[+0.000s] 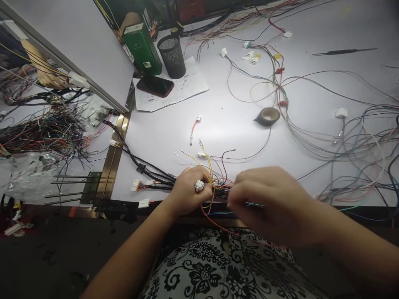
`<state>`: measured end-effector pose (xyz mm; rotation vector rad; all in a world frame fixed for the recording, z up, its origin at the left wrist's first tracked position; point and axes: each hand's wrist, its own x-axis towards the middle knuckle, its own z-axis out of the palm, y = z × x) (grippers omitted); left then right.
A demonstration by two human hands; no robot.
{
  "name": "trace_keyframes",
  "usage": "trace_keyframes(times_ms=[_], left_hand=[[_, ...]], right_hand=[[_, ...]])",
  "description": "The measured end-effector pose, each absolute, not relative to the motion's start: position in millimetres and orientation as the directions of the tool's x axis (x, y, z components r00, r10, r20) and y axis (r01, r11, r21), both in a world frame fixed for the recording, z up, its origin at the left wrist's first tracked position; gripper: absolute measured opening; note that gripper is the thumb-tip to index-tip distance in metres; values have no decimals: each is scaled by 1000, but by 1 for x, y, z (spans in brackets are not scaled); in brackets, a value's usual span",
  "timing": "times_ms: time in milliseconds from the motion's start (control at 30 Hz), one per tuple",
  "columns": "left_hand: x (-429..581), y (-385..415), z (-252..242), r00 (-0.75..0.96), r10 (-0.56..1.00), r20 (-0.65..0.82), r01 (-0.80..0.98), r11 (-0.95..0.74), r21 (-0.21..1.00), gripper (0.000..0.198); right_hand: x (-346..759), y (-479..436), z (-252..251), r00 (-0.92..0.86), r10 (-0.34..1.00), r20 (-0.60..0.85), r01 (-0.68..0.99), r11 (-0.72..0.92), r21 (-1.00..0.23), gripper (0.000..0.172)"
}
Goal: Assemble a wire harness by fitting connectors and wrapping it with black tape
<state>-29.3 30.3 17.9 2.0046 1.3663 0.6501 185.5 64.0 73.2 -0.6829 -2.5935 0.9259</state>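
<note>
My left hand (191,187) is wrapped round a wire harness (162,176) at the table's front edge. A small white connector (199,185) sits against its fingers. Loose yellow wires (210,164) and other thin wires fan out beyond the grip. Just to the right, my right hand (264,199) is curled closed and blurred by motion, over the same bundle. Whatever its fingers pinch is hidden. White connectors (136,185) hang off the harness on the left. A short orange lead (195,129) lies apart on the table.
A roll of dark tape (268,116), tweezers (344,52) and spread wires (311,145) lie right. At the back stand a green box (142,49) and a mesh cup (172,57), with a phone (155,86) on paper. Left, behind a panel (77,37), shows another person's hand (51,77).
</note>
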Motion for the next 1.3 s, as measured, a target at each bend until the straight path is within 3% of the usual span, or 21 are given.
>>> trace_keyframes(times_ms=[100, 200, 267, 433, 567, 667, 833, 1000, 1300], left_hand=[[-27, 29, 17, 366, 928, 70, 649, -308, 695, 4], [-26, 29, 18, 282, 959, 1, 668, -197, 718, 7], [-24, 31, 18, 200, 979, -32, 676, -115, 728, 11], [-22, 32, 16, 158, 987, -42, 655, -72, 752, 12], [-24, 30, 13, 169, 985, -26, 659, -93, 746, 7], [-25, 29, 10, 252, 967, 33, 682, -202, 703, 3], [-22, 31, 8, 421, 903, 88, 734, -396, 552, 12], [-19, 35, 14, 518, 855, 7, 784, -478, 396, 13], [-14, 40, 27, 548, 829, -112, 811, -494, 313, 14]], right_hand=[[171, 57, 66, -927, 353, 124, 257, 841, -475, 16], [168, 65, 47, -871, 490, 36, 457, 834, -309, 14], [173, 72, 39, -801, 599, -14, 580, 770, -264, 14], [174, 79, 41, -682, 709, -180, 713, 591, -376, 27], [159, 86, 44, -618, 702, -354, 780, 491, -387, 25], [153, 92, 43, -606, 676, -420, 784, 416, -461, 21], [158, 99, 40, -564, 623, -542, 810, 289, -510, 22], [161, 105, 41, -584, 517, -626, 804, 259, -535, 23], [164, 110, 41, -630, 421, -653, 747, 96, -658, 23]])
